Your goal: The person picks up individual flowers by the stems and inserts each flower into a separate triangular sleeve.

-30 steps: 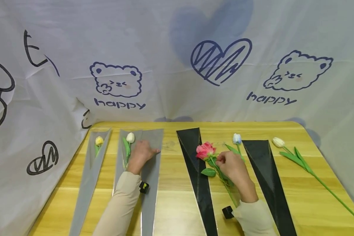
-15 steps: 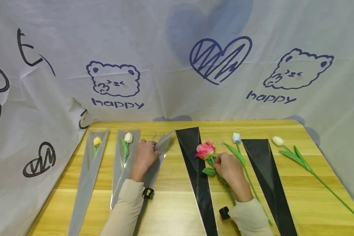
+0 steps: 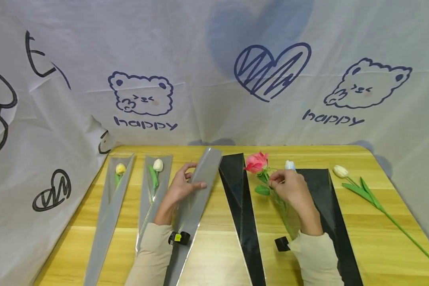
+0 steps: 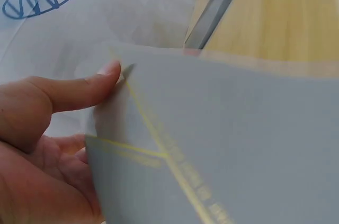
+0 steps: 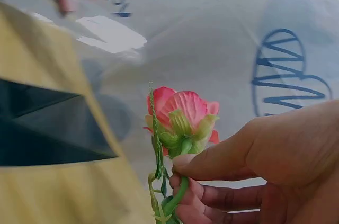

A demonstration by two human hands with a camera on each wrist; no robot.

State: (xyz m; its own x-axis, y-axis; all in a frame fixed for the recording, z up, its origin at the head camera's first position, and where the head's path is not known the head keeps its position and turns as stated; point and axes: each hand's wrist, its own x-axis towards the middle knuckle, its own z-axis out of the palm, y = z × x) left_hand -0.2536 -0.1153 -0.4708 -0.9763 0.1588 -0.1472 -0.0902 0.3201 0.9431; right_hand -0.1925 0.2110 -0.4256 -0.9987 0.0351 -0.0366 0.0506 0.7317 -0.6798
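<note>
The left hand [image 3: 181,186] grips a long, tapered grey film sleeve [image 3: 192,214] near its wide end, thumb across the front and fingers behind, probably to control the opening; its contents, if any, cannot be made out. The right hand [image 3: 291,187] pinches the green stem of a ruffled pink rose [image 3: 257,163] just beneath the bloom at that hand's 10 o'clock, likely to leave the petals uncrushed.

At the left hand's 9 o'clock, a narrow grey sleeve [image 3: 147,202] contains a white tulip [image 3: 158,165]; farther that way, another slim grey sleeve [image 3: 103,226] contains a yellow tulip [image 3: 120,169]. At 3 o'clock lies a tapered black sleeve [image 3: 242,214].

From the right hand, a pale-blue tulip [image 3: 289,165] peeks out at 12, a second black sleeve [image 3: 330,214] lies at 4, and a loose, long-stemmed white tulip [image 3: 341,171] at 3.
</note>
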